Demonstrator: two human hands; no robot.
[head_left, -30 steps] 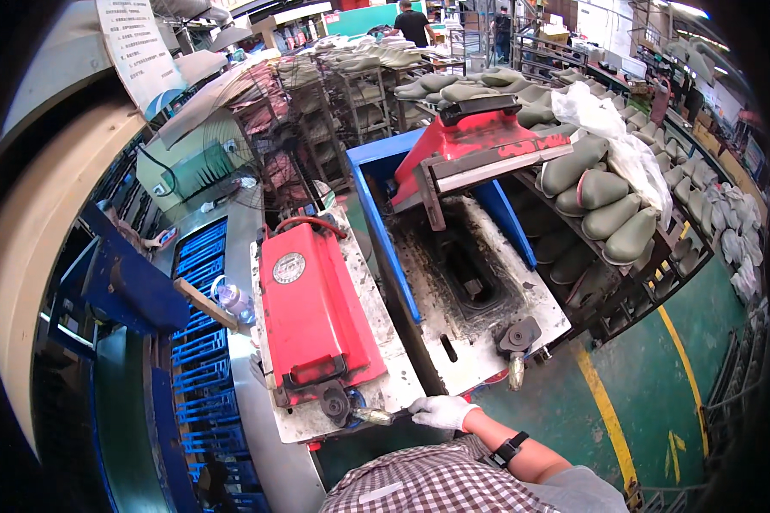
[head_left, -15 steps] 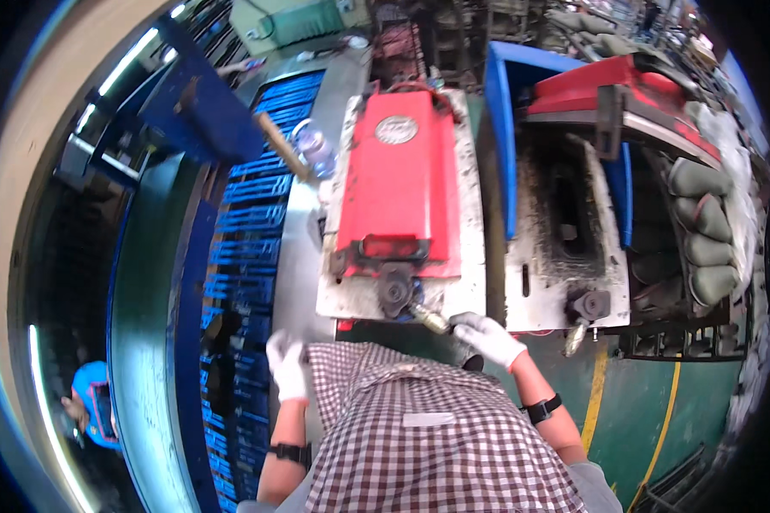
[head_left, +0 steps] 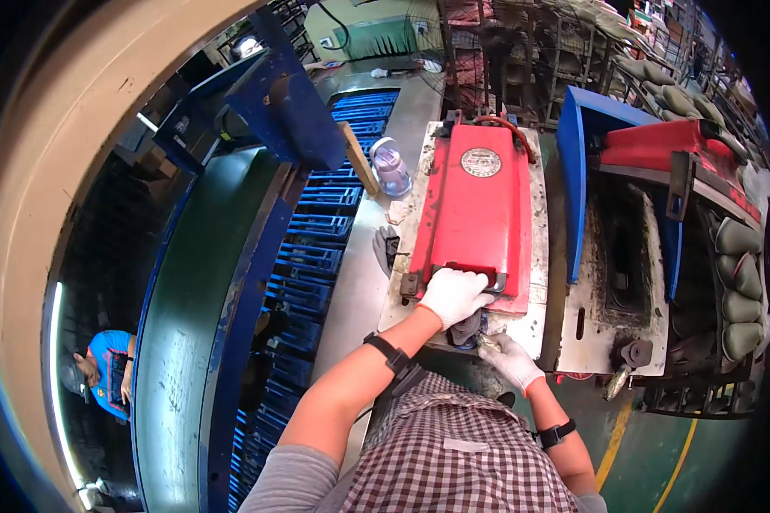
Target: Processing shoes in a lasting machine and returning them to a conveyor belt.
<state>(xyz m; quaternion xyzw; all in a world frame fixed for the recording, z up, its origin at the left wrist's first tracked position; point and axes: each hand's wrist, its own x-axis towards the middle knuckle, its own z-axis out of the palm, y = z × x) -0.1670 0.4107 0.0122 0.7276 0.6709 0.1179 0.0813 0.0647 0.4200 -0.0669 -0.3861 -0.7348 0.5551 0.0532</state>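
Red press lid (head_left: 479, 214) rests on a scuffed white plate (head_left: 538, 239) above the green floor (head_left: 646, 445), my gloved left hand (head_left: 455, 296) hooked over its black handle (head_left: 499, 283), my right hand (head_left: 513, 363) clamped on the metallic lever (head_left: 487, 343).

Red cover (head_left: 481, 214), blue panel (head_left: 576, 188) flank narrow gap (head_left: 555, 256)

Near the centre, the left hand (head_left: 455, 297) covers much of the black handle (head_left: 500, 281), and the right hand (head_left: 513, 361) hides part of the metal lever (head_left: 488, 343). The round emblem (head_left: 481, 162), upper centre, is too small to read. The bottom edge cuts off the checked apron (head_left: 462, 449).
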